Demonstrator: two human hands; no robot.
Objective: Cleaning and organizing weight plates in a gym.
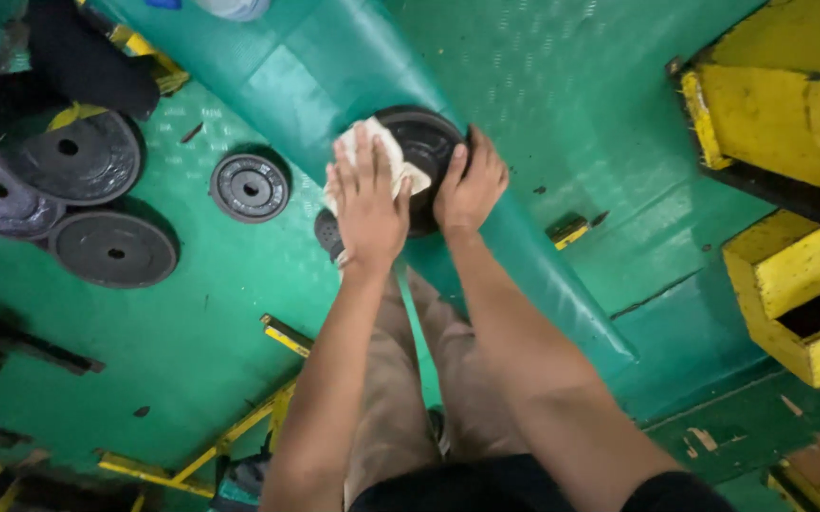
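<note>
**Cloth on a black weight plate, both hands at work on a green padded bench**

The left hand (pixel 367 204) lies flat, fingers spread, pressing a crumpled cream-white cloth (pixel 393 156) against a round black iron weight plate (pixel 429 152). That hand's grip is released — the palm and fingers bear down on the cloth rather than closing round it. The right hand (pixel 472 190) is clenched on the plate's right rim, fingers curled over the edge, holding the disc steady. The plate sits on the long green vinyl-covered bench pad (pixel 334 66) that runs diagonally from the top left toward the lower right, and the cloth covers the plate's left part.

Just below the left hand, a second small dark disc (pixel 327 232) peeks out at the bench's edge; most of it is hidden by the hand and wrist.

On the green textured floor (pixel 201 332) to the left lie four more plates — a small grey ribbed disc (pixel 250 187) nearest the bench, and well apart from it a cluster of three larger dark round plates (pixel 78 194), which overlap one another. Yellow-painted wooden steps (pixel 789 190), chipped in places, stand at the right. Yellow metal frame bars (pixel 239 431) cross the floor at the lower left. The person's legs in tan trousers (pixel 400 398) show between the forearms.
</note>
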